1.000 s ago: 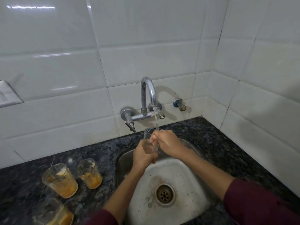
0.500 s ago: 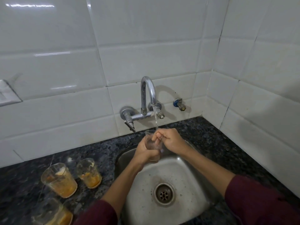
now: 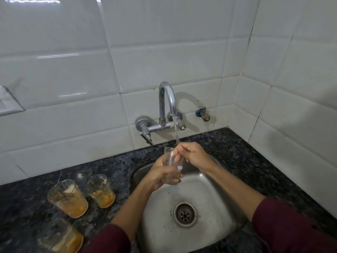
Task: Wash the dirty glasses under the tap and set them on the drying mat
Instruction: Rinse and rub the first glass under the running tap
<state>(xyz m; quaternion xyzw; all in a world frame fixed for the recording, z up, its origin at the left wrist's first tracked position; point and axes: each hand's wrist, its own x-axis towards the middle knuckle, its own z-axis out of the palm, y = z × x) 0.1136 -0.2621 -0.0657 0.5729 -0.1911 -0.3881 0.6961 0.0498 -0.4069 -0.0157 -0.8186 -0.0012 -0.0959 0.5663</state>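
Note:
Over the steel sink (image 3: 215, 232), my left hand (image 3: 160, 175) grips a clear glass (image 3: 170, 157) around its lower body. The glass stands nearly upright under the water stream from the chrome tap (image 3: 166, 99). My right hand (image 3: 191, 154) has its fingers curled over the rim, with fingertips reaching inside the glass. Three dirty glasses with orange residue stand on the counter left of the sink: one (image 3: 68, 198), a smaller one (image 3: 101, 190) and one (image 3: 60, 236) at the bottom edge. No drying mat is in view.
The dark speckled granite counter (image 3: 246, 154) wraps around the sink, with white tiled walls behind and on the right. A small blue-capped valve (image 3: 202, 114) sticks out of the wall right of the tap. A white switch plate (image 3: 7, 105) sits at the far left.
Both hands have lifted the glass slightly and turned it more upright under the stream. My right fingers have shifted on the rim. The dirty glasses have not moved.

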